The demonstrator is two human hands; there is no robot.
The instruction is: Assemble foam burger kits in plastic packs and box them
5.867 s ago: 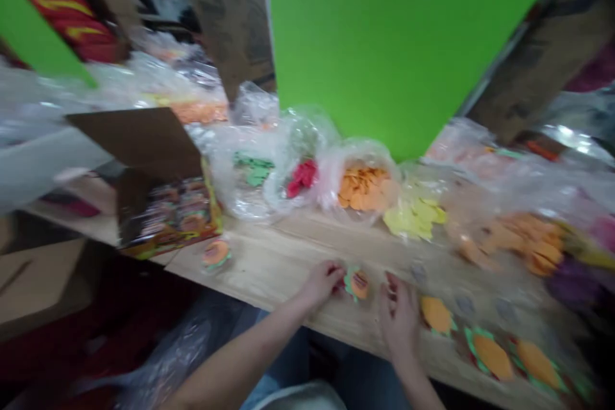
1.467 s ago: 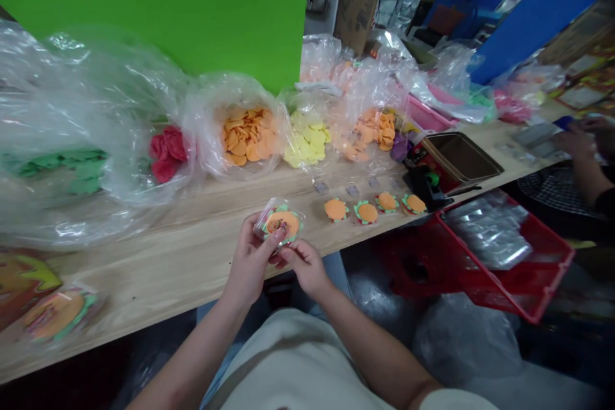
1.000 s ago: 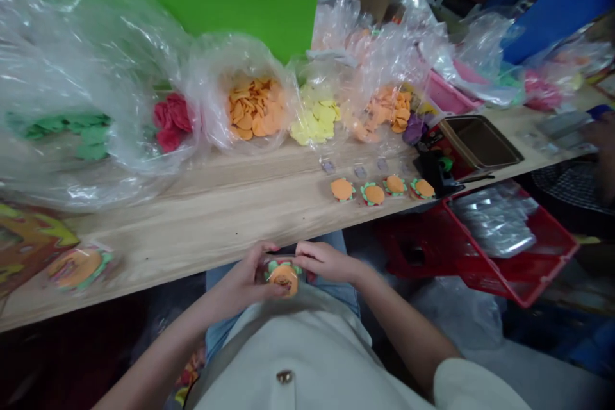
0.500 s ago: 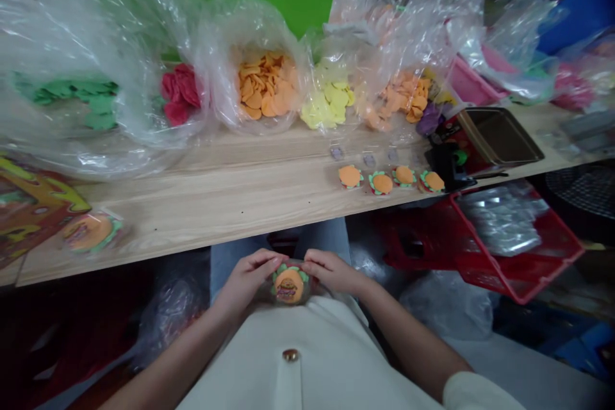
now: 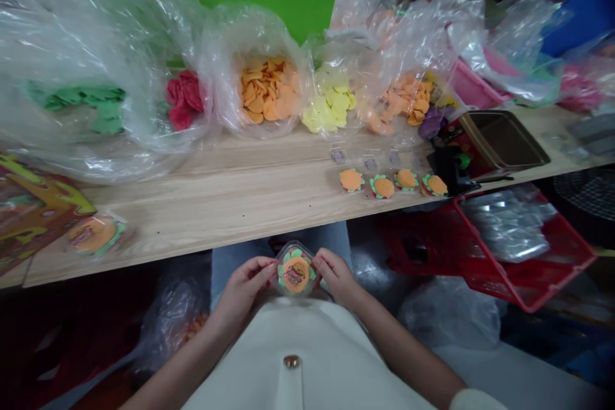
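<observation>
Close to my body, below the table's front edge, I hold a clear plastic box (image 5: 296,274) with a toy burger inside. An orange bun with a printed burger picture and a green frilled layer show through it. My left hand (image 5: 247,285) pinches the box's left side between thumb and fingers. On the opposite side my right hand (image 5: 336,277) grips it the same way. A similar packed burger (image 5: 93,234) lies at the table's left end. Several toy burgers (image 5: 382,186) in open clear packs stand in a row on the right part of the table.
Plastic bags along the back hold green pieces (image 5: 106,112), red pieces (image 5: 185,99), orange pieces (image 5: 269,90) and yellow pieces (image 5: 331,106). A printed carton (image 5: 43,211) stands at left. At right are a brown tray (image 5: 509,138) and a red crate (image 5: 571,250) holding clear plastic packs.
The box has tilted so its printed face turns up toward me. Both hands have shifted from its top edge to its sides.
</observation>
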